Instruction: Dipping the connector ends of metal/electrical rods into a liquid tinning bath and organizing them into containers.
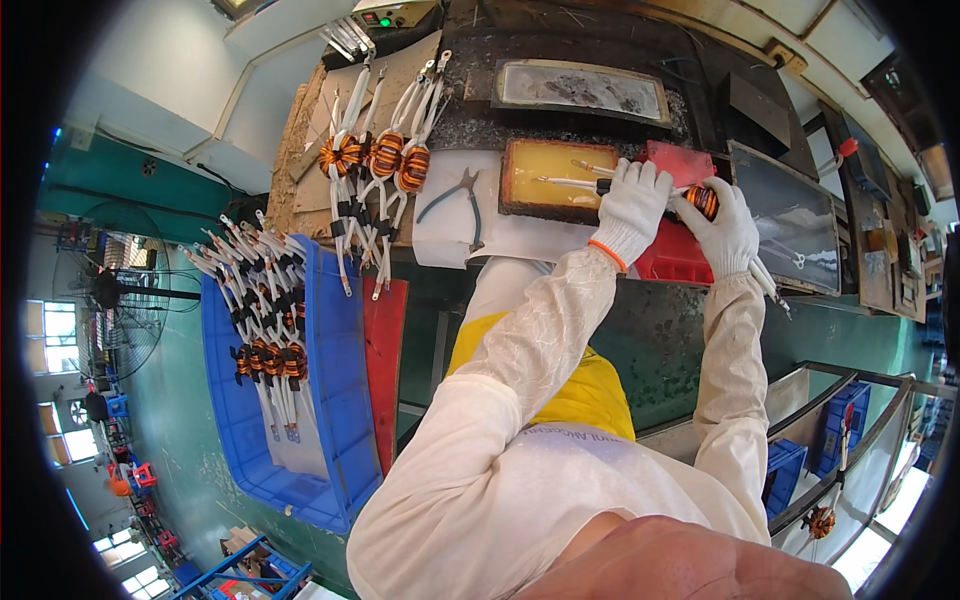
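Both my hands wear white knit gloves and hold one copper-wound ring coil [702,203] with white leads. My left hand [632,208] is closed around the leads on the coil's left side. Their bare ends [575,182] reach left over a shallow rectangular tray with a rust-brown rim [548,210] and a yellow, waxy-looking filling. My right hand [725,228] grips the coil itself, and more leads [768,285] hang out below that hand. To the left, cutting pliers [468,205] with dark blue-green handles lie on white paper [440,240].
Several finished-looking coils [388,155] lie on a board at the bench's left. Below stands a blue bin [335,400] with many more. Behind the yellow tray sits a metal-framed pan [582,92] with a silvery-grey surface. Red plastic [675,255] lies beneath my hands, beside a dark panel [790,220].
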Available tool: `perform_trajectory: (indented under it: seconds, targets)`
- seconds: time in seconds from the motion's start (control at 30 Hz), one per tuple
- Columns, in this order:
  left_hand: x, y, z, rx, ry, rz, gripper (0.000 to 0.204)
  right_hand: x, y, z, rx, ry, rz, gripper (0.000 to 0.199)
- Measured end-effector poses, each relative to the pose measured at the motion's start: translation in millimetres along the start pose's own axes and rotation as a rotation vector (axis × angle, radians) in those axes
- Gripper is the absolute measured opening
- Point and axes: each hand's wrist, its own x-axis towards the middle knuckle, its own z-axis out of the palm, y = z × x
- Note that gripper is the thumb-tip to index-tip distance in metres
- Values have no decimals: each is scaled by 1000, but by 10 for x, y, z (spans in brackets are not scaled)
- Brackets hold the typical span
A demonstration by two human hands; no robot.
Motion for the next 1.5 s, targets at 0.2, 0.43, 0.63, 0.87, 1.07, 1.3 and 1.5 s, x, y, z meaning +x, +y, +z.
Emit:
perform_trajectory:
  seconds: [0.2,0.43,0.63,0.87,1.07,1.3,1.5]
  targets:
    - [66,-15,-81,46,-55,60,17,37,146,-173,81,-186,-145,66]
    - [324,-43,-12,209,-152,94,21,68,134,15,14,-117,-28,70]
    - [582,-73,109,210,-128,91,19,248,94,136,-37,-58,67,69]
    - [767,-146,279,226,-182,83,21,427,52,286,-70,3,113,65]
    - [861,-267,456,157,-55,107,21,580,-31,335,-138,6,187,63]
    - [892,-342,534,90,-22,117,21,623,-89,350,-196,1,215,62]
    - [919,-365,548,12,-37,135,23,637,-103,369,-224,9,240,62]
